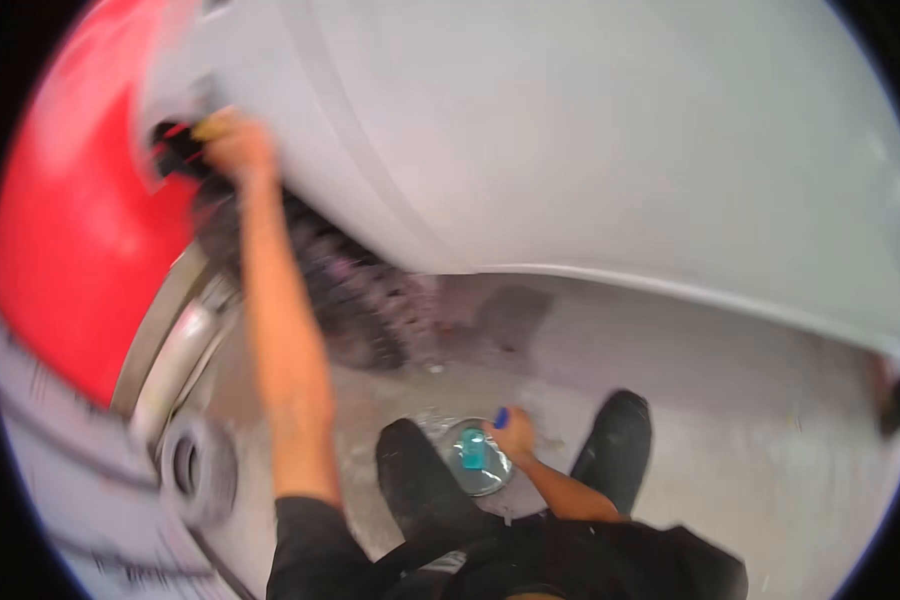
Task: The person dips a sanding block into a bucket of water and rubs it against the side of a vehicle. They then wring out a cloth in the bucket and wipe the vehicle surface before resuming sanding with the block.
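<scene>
My left hand [242, 150] reaches up to the edge of a pale vehicle body [570, 140], beside a dark opening. It is blurred, with its fingers closed on a small yellow thing [211, 127] like a sponge or cloth, pressed against or close to the panel. Low between my legs, my right hand [513, 438] is closed around a blue grip [502, 418] at the rim of a round bucket [488, 487]. A teal object [473, 449] shows inside the bucket. Whether the blue grip belongs to the bucket cannot be made out.
Under the body edge is a knobby black tyre [370, 300]. A bright red panel [80, 230] curves along the left. Below it, a grey ring like a small tyre [198, 470] and a pale tube [175, 365] lie on the concrete floor [730, 450]. My dark boots [615, 440] flank the bucket.
</scene>
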The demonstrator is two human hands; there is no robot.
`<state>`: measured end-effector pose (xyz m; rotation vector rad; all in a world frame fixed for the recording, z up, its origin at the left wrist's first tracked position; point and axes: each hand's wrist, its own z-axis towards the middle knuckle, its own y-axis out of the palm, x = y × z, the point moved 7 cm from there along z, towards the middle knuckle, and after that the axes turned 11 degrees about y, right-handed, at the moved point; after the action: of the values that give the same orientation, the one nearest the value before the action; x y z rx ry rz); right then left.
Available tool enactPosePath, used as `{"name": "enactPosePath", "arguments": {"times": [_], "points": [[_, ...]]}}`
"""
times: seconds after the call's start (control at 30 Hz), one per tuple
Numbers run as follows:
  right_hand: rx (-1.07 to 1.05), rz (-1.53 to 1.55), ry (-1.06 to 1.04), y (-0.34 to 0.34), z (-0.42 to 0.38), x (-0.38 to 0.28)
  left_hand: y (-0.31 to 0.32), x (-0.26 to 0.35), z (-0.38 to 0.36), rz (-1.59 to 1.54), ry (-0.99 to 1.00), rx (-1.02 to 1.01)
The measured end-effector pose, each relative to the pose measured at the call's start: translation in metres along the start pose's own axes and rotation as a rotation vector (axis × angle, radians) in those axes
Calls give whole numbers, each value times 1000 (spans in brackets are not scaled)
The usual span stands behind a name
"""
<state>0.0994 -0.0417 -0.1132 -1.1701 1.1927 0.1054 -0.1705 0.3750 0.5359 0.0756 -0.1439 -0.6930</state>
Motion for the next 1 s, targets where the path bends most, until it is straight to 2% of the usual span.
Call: {"name": "enactPosePath", "arguments": {"times": [0.07,0.1,0.17,0.23,0.27,0.33,0.43,0.47,0.5,0.53,0.73,0.8,0.87,0.93,1.0], "points": [[21,39,142,0,-7,2,14,56,-62,865,378,-238],[-42,61,181,-9,-9,-6,18,57,-80,857,448,-188],[-85,118,107,1,-5,-2,20,26,-82,745,589,-121],[51,35,37,18,-1,4,38,-2,-52,801,734,41],[81,-21,9,19,6,2,46,-9,-40,897,792,145],[1,-14,57,19,4,0,64,-2,-37,1080,849,372],[44,-16,64,20,1,-3,70,44,-72,1523,857,462],[42,-26,70,20,0,0,57,34,-64,1013,691,197],[41,-29,76,15,1,-3,49,36,-58,716,547,123],[38,-33,78,17,1,-5,40,35,-57,577,456,114],[71,-6,54,23,4,0,34,10,15,280,28,178],[41,-11,67,23,4,-5,30,15,5,229,-64,142],[40,-14,72,16,3,-4,28,51,-91,259,242,42],[69,-1,65,19,2,-4,26,56,-123,223,282,33],[50,-18,46,14,0,-8,29,38,-119,321,348,13]]}}
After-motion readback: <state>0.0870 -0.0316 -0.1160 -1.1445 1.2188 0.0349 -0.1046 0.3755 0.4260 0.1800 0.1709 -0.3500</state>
